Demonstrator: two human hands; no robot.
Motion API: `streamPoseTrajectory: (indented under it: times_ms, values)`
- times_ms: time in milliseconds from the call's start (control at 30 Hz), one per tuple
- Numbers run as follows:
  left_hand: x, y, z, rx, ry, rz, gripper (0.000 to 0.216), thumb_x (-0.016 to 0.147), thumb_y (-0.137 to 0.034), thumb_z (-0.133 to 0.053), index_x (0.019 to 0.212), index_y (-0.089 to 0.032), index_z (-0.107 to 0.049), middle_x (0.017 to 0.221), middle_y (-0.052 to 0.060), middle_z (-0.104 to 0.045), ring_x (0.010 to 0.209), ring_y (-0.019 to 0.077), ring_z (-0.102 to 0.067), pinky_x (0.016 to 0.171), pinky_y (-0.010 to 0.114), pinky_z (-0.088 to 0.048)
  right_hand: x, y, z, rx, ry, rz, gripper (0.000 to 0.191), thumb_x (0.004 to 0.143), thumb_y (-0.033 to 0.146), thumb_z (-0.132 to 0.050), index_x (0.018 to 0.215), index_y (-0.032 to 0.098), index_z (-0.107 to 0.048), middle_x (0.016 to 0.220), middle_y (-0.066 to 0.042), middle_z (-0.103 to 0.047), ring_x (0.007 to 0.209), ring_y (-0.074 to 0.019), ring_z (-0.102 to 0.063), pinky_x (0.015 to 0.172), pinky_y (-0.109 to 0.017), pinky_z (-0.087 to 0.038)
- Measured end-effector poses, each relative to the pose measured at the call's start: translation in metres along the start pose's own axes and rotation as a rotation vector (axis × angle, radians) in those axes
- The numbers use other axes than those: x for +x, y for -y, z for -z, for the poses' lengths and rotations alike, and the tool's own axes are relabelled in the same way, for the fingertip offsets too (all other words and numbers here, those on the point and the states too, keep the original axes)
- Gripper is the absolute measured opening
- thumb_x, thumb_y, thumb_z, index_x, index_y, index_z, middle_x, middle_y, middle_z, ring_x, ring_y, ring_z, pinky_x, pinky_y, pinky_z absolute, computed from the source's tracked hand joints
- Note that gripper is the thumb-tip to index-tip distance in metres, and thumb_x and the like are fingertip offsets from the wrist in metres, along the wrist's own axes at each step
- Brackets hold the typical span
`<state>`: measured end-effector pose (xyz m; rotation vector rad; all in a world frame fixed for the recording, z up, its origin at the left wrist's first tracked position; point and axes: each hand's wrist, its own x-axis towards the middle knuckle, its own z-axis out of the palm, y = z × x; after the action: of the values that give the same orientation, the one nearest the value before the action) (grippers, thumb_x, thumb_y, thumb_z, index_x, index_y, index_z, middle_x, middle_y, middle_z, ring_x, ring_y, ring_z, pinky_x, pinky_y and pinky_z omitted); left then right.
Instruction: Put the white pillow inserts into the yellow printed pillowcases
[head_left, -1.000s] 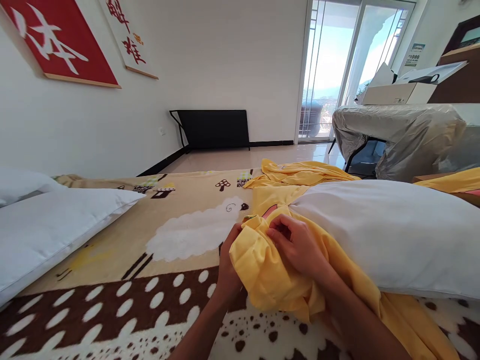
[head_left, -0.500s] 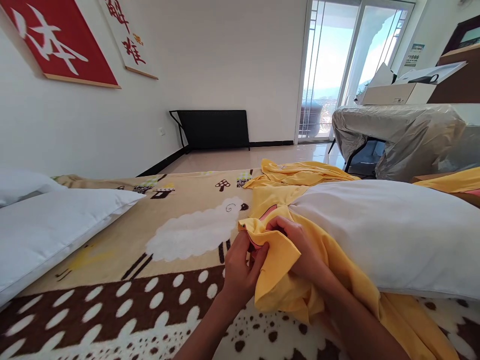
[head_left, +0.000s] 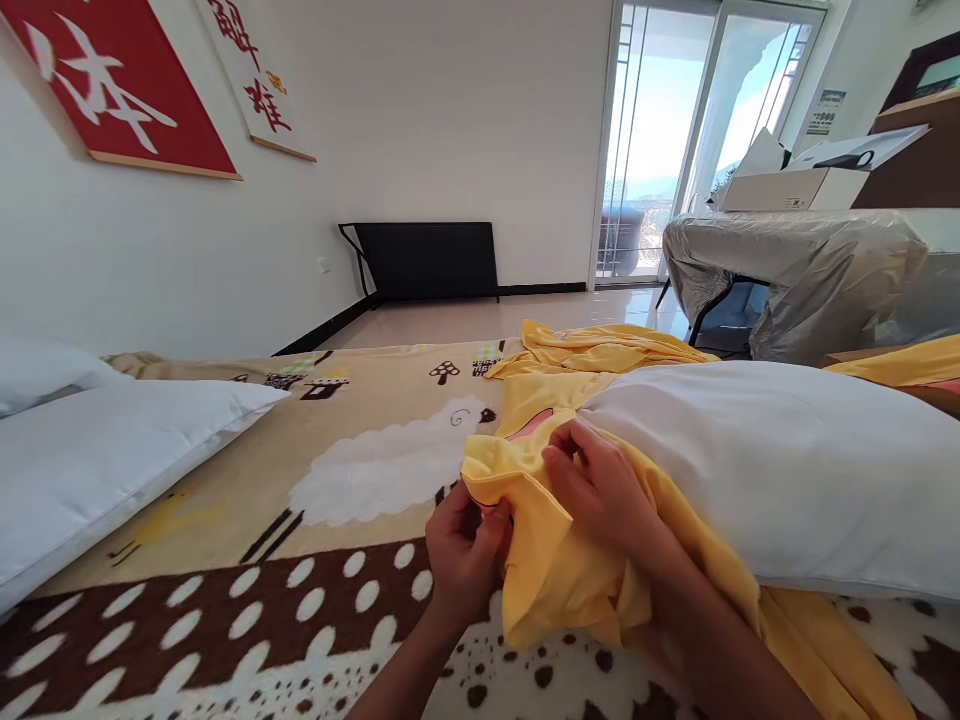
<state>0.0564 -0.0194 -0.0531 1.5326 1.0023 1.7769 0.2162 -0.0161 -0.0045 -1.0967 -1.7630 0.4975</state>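
A yellow pillowcase (head_left: 547, 540) with pink patches lies bunched in front of me, and its cloth runs under and along a plump white pillow (head_left: 780, 460). My left hand (head_left: 466, 545) pinches the pillowcase's folded edge between thumb and fingers. Close by on the right, my right hand (head_left: 600, 485) is closed, with its fingertips on the yellow cloth near the pillow's left corner. The fingers' far sides are hidden by the fabric and the hands themselves.
Beneath everything is a patterned blanket (head_left: 360, 375) with a sheep and brown polka-dot band. Another white pillow (head_left: 112, 460) lies at left. Beyond stand a black folded frame (head_left: 427, 260), a plastic-covered table (head_left: 795, 240) with an open box (head_left: 802, 188), and a glass door (head_left: 660, 130).
My left hand has moved a little left, drawing the pillowcase edge with it. The right hand has shifted slightly right, away from the left, and the cloth between them is spread wider.
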Motion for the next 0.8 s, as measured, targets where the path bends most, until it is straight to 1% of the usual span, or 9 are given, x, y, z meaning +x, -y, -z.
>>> streamPoseTrajectory:
  times_ms: [67, 100, 167, 333, 400, 500, 667, 733, 800]
  values:
    - [0.0, 0.0, 0.0, 0.007, -0.007, 0.012, 0.013, 0.073, -0.028, -0.06, 0.074, -0.015, -0.063, 0.063, 0.0, -0.063, 0.054, 0.0127, -0.051, 0.046, 0.021, -0.039, -0.003, 0.005, 0.003, 0.021, 0.164, 0.049, 0.012, 0.087, 0.03, -0.052, 0.08, 0.021, -0.052, 0.077, 0.002, -0.059, 0.071, -0.0114, -0.051, 0.066, -0.023, -0.037]
    - [-0.001, 0.0, 0.0, 0.016, -0.005, 0.011, 0.014, 0.073, -0.028, -0.059, 0.077, -0.015, -0.064, 0.067, 0.002, -0.066, 0.056, 0.0133, -0.053, 0.047, 0.021, -0.039, -0.004, 0.007, 0.003, 0.019, 0.218, 0.071, 0.011, 0.086, 0.03, -0.054, 0.079, 0.021, -0.053, 0.079, 0.002, -0.059, 0.072, -0.0113, -0.051, 0.067, -0.023, -0.037]
    - [-0.001, -0.001, -0.002, 0.039, 0.008, -0.005, 0.017, 0.074, -0.027, -0.058, 0.082, -0.014, -0.065, 0.074, 0.004, -0.068, 0.059, 0.0143, -0.055, 0.049, 0.022, -0.041, -0.005, 0.009, 0.003, -0.003, 0.248, 0.091, 0.012, 0.086, 0.027, -0.053, 0.076, 0.02, -0.051, 0.077, 0.002, -0.058, 0.071, -0.0112, -0.05, 0.066, -0.023, -0.037]
    - [-0.004, -0.002, -0.007, 0.058, 0.03, -0.025, 0.011, 0.076, -0.024, -0.058, 0.085, -0.017, -0.059, 0.073, 0.001, -0.06, 0.064, 0.0134, -0.055, 0.055, 0.02, -0.045, -0.004, 0.006, -0.001, 0.018, 0.149, 0.104, 0.01, 0.084, 0.02, -0.052, 0.075, 0.02, -0.048, 0.074, 0.002, -0.055, 0.067, -0.011, -0.047, 0.062, -0.023, -0.036]
    - [-0.005, -0.001, -0.01, 0.044, 0.014, -0.017, 0.015, 0.076, -0.023, -0.061, 0.089, -0.018, -0.055, 0.077, 0.001, -0.059, 0.068, 0.0136, -0.055, 0.058, 0.02, -0.046, -0.004, 0.005, -0.002, 0.037, 0.11, 0.114, 0.011, 0.084, 0.02, -0.052, 0.075, 0.02, -0.047, 0.075, 0.002, -0.054, 0.067, -0.011, -0.046, 0.062, -0.022, -0.036]
    - [-0.008, 0.001, -0.011, -0.039, 0.005, 0.0, 0.027, 0.078, -0.026, -0.064, 0.1, -0.02, -0.049, 0.088, 0.004, -0.061, 0.078, 0.0162, -0.059, 0.065, 0.023, -0.048, -0.004, 0.005, -0.003, 0.049, 0.072, 0.119, 0.009, 0.083, 0.02, -0.053, 0.076, 0.021, -0.047, 0.076, 0.002, -0.054, 0.066, -0.0111, -0.045, 0.06, -0.022, -0.035]
    - [-0.006, -0.002, -0.012, -0.258, 0.139, 0.13, 0.029, 0.081, -0.03, -0.064, 0.102, -0.022, -0.046, 0.1, 0.007, -0.064, 0.09, 0.0206, -0.062, 0.07, 0.027, -0.049, -0.005, 0.002, -0.006, 0.075, -0.019, 0.065, 0.01, 0.084, 0.024, -0.05, 0.076, 0.021, -0.045, 0.075, 0.002, -0.053, 0.066, -0.0122, -0.045, 0.059, -0.023, -0.035]
    - [-0.002, -0.005, -0.011, -0.34, 0.174, 0.194, 0.029, 0.08, -0.029, -0.066, 0.102, -0.023, -0.048, 0.1, 0.005, -0.063, 0.09, 0.0187, -0.061, 0.072, 0.026, -0.048, -0.004, 0.001, -0.007, 0.096, -0.003, 0.039, 0.012, 0.087, 0.027, -0.047, 0.076, 0.021, -0.045, 0.074, 0.002, -0.053, 0.066, -0.0123, -0.045, 0.059, -0.023, -0.035]
    - [0.003, -0.007, -0.01, -0.445, 0.205, 0.262, 0.026, 0.077, -0.026, -0.069, 0.096, -0.022, -0.051, 0.095, 0.002, -0.062, 0.087, 0.0156, -0.059, 0.072, 0.024, -0.047, -0.004, 0.001, -0.006, 0.124, 0.021, 0.005, 0.015, 0.089, 0.029, -0.044, 0.077, 0.022, -0.046, 0.073, 0.002, -0.053, 0.065, -0.012, -0.045, 0.057, -0.023, -0.034]
